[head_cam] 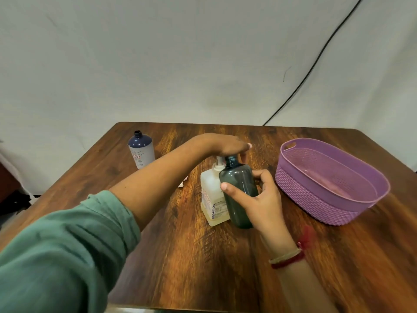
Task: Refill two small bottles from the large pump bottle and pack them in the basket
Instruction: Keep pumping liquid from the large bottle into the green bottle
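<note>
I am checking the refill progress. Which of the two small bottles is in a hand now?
The dark grey bottle, gripped by the right hand beside the pump bottle. The white and blue bottle stands alone at the far left.

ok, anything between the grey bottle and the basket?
Nothing visible. The right hand holds the grey bottle beside the pump bottle; the basket sits to its right, with only bare table between.

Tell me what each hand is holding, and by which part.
The right hand grips the dark small bottle around the middle of its body. The left hand holds nothing; it rests on the head of the pump bottle.
</note>
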Motion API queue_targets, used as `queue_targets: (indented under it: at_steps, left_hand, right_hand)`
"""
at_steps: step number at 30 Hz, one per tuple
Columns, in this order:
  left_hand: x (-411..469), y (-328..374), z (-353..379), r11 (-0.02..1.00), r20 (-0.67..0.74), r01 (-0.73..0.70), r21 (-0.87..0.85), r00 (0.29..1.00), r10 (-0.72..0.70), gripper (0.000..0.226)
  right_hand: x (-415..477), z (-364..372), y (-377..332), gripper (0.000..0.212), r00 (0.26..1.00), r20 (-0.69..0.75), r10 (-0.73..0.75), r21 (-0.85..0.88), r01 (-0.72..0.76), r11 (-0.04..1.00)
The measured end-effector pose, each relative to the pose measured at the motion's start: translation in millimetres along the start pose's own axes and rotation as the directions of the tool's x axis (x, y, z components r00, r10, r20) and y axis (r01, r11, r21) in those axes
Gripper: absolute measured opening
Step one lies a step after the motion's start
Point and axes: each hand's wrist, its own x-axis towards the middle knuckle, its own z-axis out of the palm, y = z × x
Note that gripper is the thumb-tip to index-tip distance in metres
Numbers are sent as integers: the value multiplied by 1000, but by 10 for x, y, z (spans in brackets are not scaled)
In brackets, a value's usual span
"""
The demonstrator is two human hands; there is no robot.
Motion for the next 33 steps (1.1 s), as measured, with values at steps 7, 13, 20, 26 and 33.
queue_targets:
  at_steps: [7, 13, 20, 26, 33]
  left_hand:
    - [-19, -73, 94, 996, 12, 2, -92, 1000, -1, 51]
    - [-63, 5, 30, 988, -85, -138, -63, 987, 133, 53]
    - [-64, -83, 115, 988, -44, -92, -127, 995, 87, 54]
    - [-124, 44, 44, 975, -84, -194, -111, 979, 186, 55]
    - [-91, -115, 155, 970, -103, -124, -209, 989, 104, 55]
  right_hand:
    - [-19, 19, 79, 51, 1000, -2, 20, -15, -20, 1000]
    - [-16, -12, 24, 58, 1000, 1, 10, -13, -10, 1000]
    - [-33, 36, 86, 59, 999, 0, 47, -18, -47, 999]
    - [-39, 3, 19, 56, 1000, 1, 11, 1, -11, 1000]
    - [-33, 25, 88, 49, 1000, 5, 20, -23, -19, 1000]
